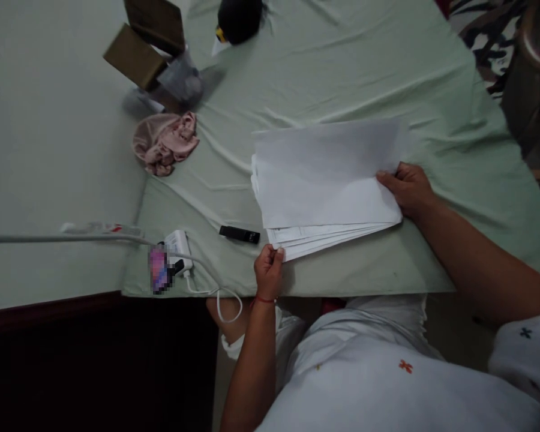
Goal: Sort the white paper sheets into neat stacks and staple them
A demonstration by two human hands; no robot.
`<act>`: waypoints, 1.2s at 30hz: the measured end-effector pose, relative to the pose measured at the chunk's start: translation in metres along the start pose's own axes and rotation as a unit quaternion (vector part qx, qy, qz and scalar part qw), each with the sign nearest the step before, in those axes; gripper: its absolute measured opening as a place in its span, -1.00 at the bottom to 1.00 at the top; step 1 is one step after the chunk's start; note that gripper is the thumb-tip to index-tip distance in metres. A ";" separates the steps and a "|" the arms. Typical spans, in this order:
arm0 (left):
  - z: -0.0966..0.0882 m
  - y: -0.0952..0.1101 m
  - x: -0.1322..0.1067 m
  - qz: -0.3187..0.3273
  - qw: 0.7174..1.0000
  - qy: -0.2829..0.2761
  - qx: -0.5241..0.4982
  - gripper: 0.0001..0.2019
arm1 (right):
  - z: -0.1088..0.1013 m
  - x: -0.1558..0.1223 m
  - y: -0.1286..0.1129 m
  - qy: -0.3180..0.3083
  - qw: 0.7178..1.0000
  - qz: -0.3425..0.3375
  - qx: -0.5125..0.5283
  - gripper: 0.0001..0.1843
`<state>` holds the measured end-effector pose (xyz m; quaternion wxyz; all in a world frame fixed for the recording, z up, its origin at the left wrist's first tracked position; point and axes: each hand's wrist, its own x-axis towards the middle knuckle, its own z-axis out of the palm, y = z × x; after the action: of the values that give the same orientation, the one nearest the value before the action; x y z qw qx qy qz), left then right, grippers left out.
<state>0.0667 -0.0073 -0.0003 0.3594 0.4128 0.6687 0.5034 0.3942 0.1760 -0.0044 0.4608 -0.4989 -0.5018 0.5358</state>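
Note:
A stack of white paper sheets (328, 174) spreads out like a fan over the green cloth, its lower edges showing several layers. My left hand (269, 267) pinches the near left corner of the lower sheets, thumb on top. At the right edge of the stack, my right hand (409, 187) grips the sheets with its thumb on top and its fingers mostly hidden beneath. A small black rectangular object (239, 234) lies just left of the paper, close to my left hand.
A green cloth (342, 78) with wrinkles covers the table. On the left are a white power strip (179, 249) with a cable and a crumpled pink cloth (166, 144). Farther back stand brown boxes (137, 57) and a dark round object (240, 21).

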 end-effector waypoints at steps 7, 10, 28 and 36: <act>0.002 0.000 0.003 -0.010 0.996 0.057 -0.073 -0.56 | 0.001 -0.002 -0.006 -0.023 1.000 0.006 0.020 -0.53; 0.002 0.003 0.008 -0.016 0.982 0.079 -0.172 -0.46 | 0.001 -0.001 -0.006 -0.016 1.000 -0.003 0.027 -0.53; 0.015 0.031 0.050 -0.042 0.986 0.039 -0.160 -0.47 | -0.005 -0.008 -0.017 -0.085 0.995 0.017 0.047 -0.42; -0.002 0.064 0.052 0.057 0.987 0.025 -0.150 -0.46 | -0.007 -0.008 -0.046 -0.111 0.994 -0.004 0.006 -0.51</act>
<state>0.0558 0.0491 0.0588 0.3710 0.3785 0.5699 0.6279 0.4011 0.1719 0.0424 0.4075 -0.4312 -0.5484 0.5893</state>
